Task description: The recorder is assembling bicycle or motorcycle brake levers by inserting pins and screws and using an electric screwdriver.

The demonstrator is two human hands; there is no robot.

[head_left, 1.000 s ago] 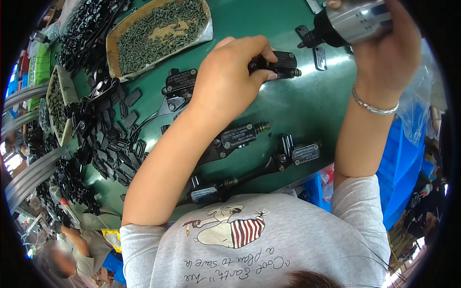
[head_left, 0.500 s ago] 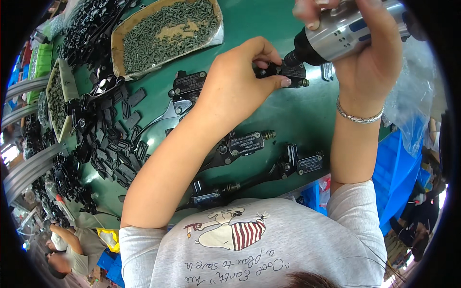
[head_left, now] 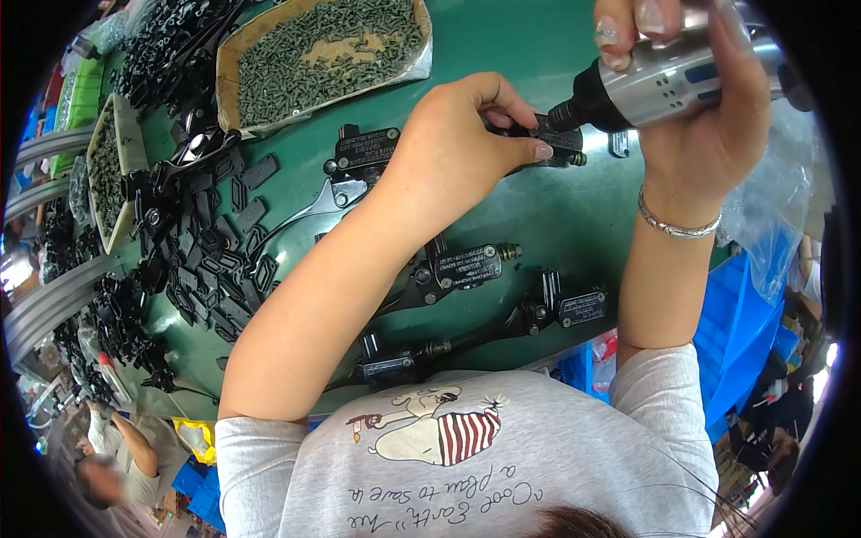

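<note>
My left hand (head_left: 456, 148) is closed on a black brake master cylinder (head_left: 565, 141), with thumb and fingers at its near end. The hand hides much of that part. My right hand (head_left: 708, 148) is wrapped round a silver electric screwdriver (head_left: 659, 85) with a black nose. The nose slants down to the left, its tip by the top of the held cylinder; whether it touches cannot be made out. Beside my left wrist lies another black master cylinder (head_left: 363, 151) with a silver lever (head_left: 314, 202).
A cardboard tray (head_left: 423, 63) of greenish screws stands at the back. Left of my forearm lie piled black plates (head_left: 215, 260) and a smaller box (head_left: 139, 148) of small parts. More lever assemblies (head_left: 466, 264) lie near me. A blue bin (head_left: 740, 314) stands at right.
The whole view has shifted slightly. The screwdriver has moved a little to the right and down, while my left hand keeps its hold on the cylinder.
</note>
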